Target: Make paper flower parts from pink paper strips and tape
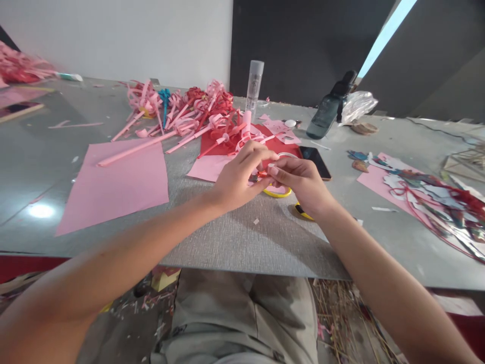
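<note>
My left hand (244, 177) and my right hand (299, 182) meet above the table, fingertips pinched close together. Between them shows a small bit of red, too small and covered to name. Beneath the hands lie yellow-handled scissors (278, 193), partly hidden, with a yellow and black piece (303, 211) under my right wrist. Just behind are red paper (215, 144) and a pink sheet (204, 168). Pink and red paper flowers on rolled stems (189, 114) lie in a pile behind and to the left.
A large pink sheet (117, 187) lies left. Behind stand a clear tube (254, 86) and a dark bottle (328, 114). A phone (316, 162) lies beside my right hand. Paper cutouts and red cord (428, 194) cover the right side.
</note>
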Demonstrator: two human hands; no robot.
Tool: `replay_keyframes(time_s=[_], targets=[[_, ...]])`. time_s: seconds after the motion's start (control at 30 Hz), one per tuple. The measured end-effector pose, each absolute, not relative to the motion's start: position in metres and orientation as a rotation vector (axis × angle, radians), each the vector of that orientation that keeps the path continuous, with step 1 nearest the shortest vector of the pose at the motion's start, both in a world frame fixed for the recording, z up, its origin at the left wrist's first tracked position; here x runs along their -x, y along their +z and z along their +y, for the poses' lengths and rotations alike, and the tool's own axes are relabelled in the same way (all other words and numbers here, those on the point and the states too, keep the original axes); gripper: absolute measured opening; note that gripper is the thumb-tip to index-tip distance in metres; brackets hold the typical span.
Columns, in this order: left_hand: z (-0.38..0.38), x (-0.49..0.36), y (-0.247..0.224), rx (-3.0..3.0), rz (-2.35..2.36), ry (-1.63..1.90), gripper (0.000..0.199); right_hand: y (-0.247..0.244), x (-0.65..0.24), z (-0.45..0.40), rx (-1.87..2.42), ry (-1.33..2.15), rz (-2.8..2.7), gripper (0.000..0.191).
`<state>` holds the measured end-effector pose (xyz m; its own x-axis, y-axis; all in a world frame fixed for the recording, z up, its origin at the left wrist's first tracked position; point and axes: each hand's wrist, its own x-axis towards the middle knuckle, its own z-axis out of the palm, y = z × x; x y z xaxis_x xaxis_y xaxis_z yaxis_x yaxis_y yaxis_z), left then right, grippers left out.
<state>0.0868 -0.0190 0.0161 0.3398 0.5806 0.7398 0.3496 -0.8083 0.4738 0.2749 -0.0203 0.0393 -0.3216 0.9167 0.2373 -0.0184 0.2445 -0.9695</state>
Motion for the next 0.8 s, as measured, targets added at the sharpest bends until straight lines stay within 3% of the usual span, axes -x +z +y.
replay_keyframes(time_s=[0.3,0.57,0.8], targets=[[-0.0138,-0.0843,0.0158,-2.526,0.794,1.542,0.015,0.0397,-0.2744,-0.0207,0.829,1.210,-1.496,0.035],[-0.0165,-0.0893,0.0134,-2.277,0.788,1.580,0.031,0.0423,-0.2733,-0.0213,0.800,1.155,-1.414,0.032],[-0.0120,-0.0921,0.0130,-2.002,0.760,1.551,0.023,0.0437,-0.2721,-0.0211,0.846,1.239,-1.358,0.035]])
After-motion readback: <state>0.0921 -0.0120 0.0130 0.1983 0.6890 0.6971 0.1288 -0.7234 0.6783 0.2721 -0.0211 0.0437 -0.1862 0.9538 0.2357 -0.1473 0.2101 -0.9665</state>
